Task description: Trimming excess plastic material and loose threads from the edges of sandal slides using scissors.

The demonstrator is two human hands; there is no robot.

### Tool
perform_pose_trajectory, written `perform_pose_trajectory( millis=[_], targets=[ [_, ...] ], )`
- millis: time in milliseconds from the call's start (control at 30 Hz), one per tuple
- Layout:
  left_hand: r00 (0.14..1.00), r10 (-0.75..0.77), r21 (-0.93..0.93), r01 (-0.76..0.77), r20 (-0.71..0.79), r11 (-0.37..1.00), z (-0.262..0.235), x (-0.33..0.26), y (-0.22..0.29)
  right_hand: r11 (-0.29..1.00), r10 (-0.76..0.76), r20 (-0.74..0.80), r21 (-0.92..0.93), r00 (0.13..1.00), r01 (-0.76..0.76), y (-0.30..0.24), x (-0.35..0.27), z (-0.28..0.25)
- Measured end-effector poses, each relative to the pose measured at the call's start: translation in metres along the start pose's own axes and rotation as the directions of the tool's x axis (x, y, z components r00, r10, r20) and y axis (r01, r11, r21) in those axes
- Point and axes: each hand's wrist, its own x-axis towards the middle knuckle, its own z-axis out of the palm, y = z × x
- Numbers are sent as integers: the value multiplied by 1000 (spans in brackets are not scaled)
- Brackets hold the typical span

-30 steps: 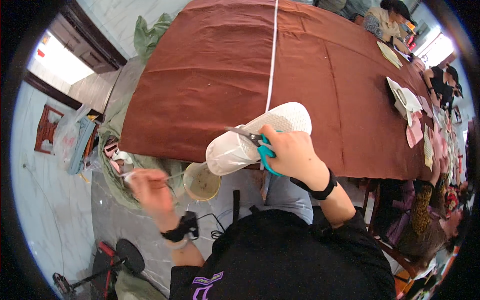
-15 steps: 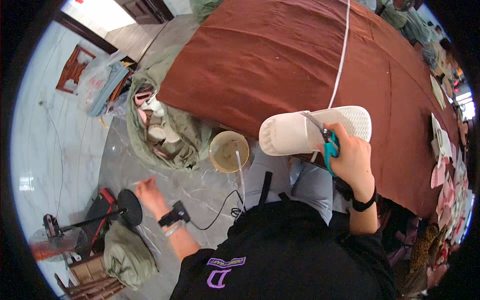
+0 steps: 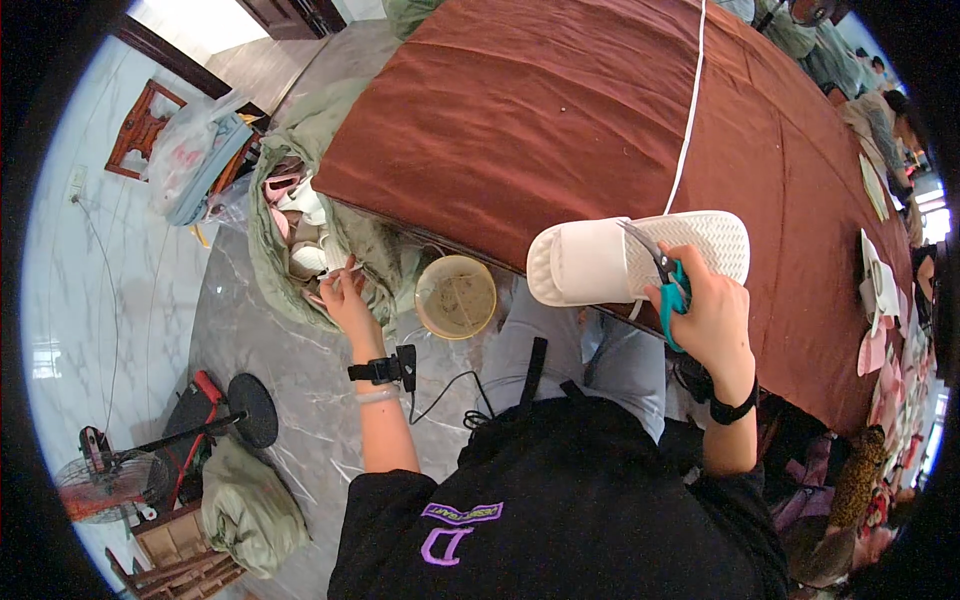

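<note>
My right hand [image 3: 712, 315] is closed on scissors [image 3: 676, 290] with teal handles. Their blades lie over a white slide slipper [image 3: 590, 262], which rests sole down at the near edge of the table, toe end to the left. At the far left, my left hand [image 3: 350, 305] reaches over the rim of a green sack [image 3: 262, 250], fingers apart, close to the loose slippers [image 3: 310, 258] inside. Those slippers are white, pink and brownish. Whether the fingertips touch one of them is hard to make out.
A brown cloth covers the table [image 3: 500, 130], crossed by a white cord [image 3: 690, 110]. Between the sack and my legs stands a yellow-rimmed bucket [image 3: 456, 298]. A fan [image 3: 110, 485] and another green sack [image 3: 255, 510] are at lower left. Slipper pieces [image 3: 878, 300] pile up at far right.
My left hand has moved up and forward from over the floor to the sack of slippers. The right hand still holds the scissors at the white slipper, with only a slight shift.
</note>
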Motion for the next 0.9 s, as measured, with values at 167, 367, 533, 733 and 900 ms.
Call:
perform_pose_trajectory(
  millis=[167, 367, 533, 733, 900],
  targets=[
    [985, -18, 515, -74, 171, 854, -11, -2, -45, 1000, 1, -32, 1, 999, -1, 4, -1, 2],
    [913, -76, 605, -201, 400, 771, -52, -31, -139, 999, -42, -37, 33, 998, 43, -7, 2, -2],
    [844, -114, 634, -297, 524, 714, -4, -46, -109, 985, -51, -118, 160, 992, 69, 0, -5, -5],
    [692, -323, 368, 88, 646, 926, 76, -78, 40, 892, 379, -361, 389, 852, -232, 49, -20, -31],
    [555, -470, 338, 329, 686, 882, 128, -115, 89, 776, 440, -178, 569, 880, -273, 90, -24, -27]
  ],
)
